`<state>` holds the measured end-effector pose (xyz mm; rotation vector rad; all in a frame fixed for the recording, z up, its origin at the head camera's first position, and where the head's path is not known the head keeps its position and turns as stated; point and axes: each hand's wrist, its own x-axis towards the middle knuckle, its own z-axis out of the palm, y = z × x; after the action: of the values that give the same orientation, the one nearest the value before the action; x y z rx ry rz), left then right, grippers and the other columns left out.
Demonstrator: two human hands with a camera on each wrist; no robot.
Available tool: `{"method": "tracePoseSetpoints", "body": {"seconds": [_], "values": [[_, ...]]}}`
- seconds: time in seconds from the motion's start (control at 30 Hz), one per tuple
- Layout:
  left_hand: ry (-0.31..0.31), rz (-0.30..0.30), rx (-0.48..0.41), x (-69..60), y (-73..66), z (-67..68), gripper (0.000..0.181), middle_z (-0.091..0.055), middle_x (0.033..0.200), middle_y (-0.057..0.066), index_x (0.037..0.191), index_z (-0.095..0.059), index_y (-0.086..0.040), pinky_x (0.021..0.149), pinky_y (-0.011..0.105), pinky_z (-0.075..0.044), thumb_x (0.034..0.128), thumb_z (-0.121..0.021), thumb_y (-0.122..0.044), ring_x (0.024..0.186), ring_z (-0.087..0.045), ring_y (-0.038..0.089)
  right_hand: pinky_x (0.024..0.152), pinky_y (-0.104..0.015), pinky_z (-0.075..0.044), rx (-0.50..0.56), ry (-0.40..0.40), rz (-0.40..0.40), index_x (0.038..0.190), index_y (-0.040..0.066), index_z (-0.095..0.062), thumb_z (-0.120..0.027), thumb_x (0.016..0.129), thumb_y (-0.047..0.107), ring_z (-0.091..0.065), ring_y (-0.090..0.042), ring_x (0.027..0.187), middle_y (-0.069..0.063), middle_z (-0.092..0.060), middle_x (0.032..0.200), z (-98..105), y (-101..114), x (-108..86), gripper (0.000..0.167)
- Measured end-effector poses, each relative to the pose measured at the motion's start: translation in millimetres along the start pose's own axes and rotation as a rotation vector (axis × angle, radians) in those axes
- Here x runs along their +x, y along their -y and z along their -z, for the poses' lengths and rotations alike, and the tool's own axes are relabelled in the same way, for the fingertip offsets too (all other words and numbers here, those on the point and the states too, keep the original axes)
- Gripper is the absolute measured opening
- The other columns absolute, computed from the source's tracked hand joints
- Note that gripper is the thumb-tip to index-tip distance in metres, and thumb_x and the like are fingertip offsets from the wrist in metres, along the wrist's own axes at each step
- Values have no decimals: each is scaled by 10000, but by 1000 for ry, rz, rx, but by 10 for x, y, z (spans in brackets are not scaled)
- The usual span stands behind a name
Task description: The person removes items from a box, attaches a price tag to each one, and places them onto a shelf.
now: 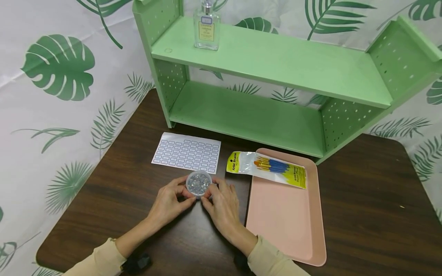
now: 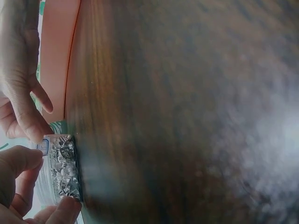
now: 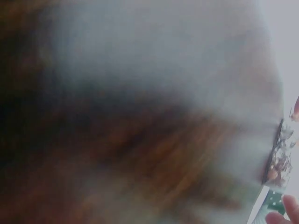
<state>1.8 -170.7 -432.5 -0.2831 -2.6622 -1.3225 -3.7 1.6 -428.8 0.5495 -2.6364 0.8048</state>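
A small round clear tub [image 1: 198, 183] full of shiny silver bits sits on the table between the two hands. My left hand [image 1: 169, 201] holds its left side with curled fingers, the thumb at the front. From the right, my right hand [image 1: 222, 203] grips it, thumb also at the front. On the tub's side, a small blue-bordered label [image 2: 43, 146] shows in the left wrist view, with both thumbs close against it. The right wrist view catches only part of the tub [image 3: 280, 156] and some fingertips. Just behind lies a sheet of blue-bordered labels [image 1: 188, 152].
A pink tray [image 1: 281, 218] stands to the right, with a packet of artist brushes [image 1: 267, 168] lying across its far end. Behind is a green two-level shelf [image 1: 248, 111]; a glass bottle [image 1: 206, 32] with a similar label stands on its upper board. The dark wood table [image 1: 366, 214] extends right.
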Motion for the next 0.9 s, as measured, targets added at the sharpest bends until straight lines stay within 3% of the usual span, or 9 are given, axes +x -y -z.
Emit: {"method": "tracePoseSetpoints", "body": {"seconds": [0.17,0.3,0.43,0.57,0.7,0.8,0.9], "values": [[-2,-15,5,-6,2,2,187,-625,1212,141,637,-665,-168,895,434,-494,663,-827,-80,1092,-605,290,816,-376,-442,-7,-21,15,748,141,-540,-850,642,195,-571,-220,900,-44,-626,980,10,-27,15,332],[-1,-47,11,-6,18,5,185,-630,1201,146,640,-666,-164,876,432,-504,658,-829,-78,1074,-614,291,904,-443,-454,-2,29,5,913,112,-541,-840,656,210,-589,-236,913,-51,-603,921,51,-29,55,406],[-3,-92,22,8,52,10,204,-639,1177,159,640,-655,-152,851,418,-519,644,-837,-59,1046,-629,291,959,-521,-429,1,111,-5,1141,71,-517,-826,690,209,-604,-280,998,-105,-617,1024,103,-24,115,564],[-1,-119,31,32,84,26,223,-650,1149,170,635,-648,-150,841,404,-527,627,-851,-57,1021,-641,294,781,-441,-518,5,187,-5,1287,44,-479,-815,712,201,-616,-292,916,-137,-604,1078,159,-16,166,684],[17,-131,21,66,104,45,228,-660,1131,163,635,-643,-154,851,400,-524,627,-857,-74,1021,-643,286,587,-359,-503,3,229,8,1297,23,-495,-810,721,197,-607,-258,767,-134,-578,1009,191,-7,206,679],[38,-140,8,88,116,65,232,-665,1129,147,637,-638,-162,852,393,-523,637,-856,-82,1027,-643,270,555,-333,-487,-1,253,19,1261,20,-529,-812,719,191,-585,-232,736,-122,-552,962,202,2,236,635],[63,-153,4,105,133,96,239,-664,1134,145,642,-631,-166,837,396,-526,643,-850,-70,1029,-643,268,604,-341,-508,-4,286,26,1220,15,-546,-819,713,180,-586,-226,795,-119,-548,982,208,11,266,599]]}}
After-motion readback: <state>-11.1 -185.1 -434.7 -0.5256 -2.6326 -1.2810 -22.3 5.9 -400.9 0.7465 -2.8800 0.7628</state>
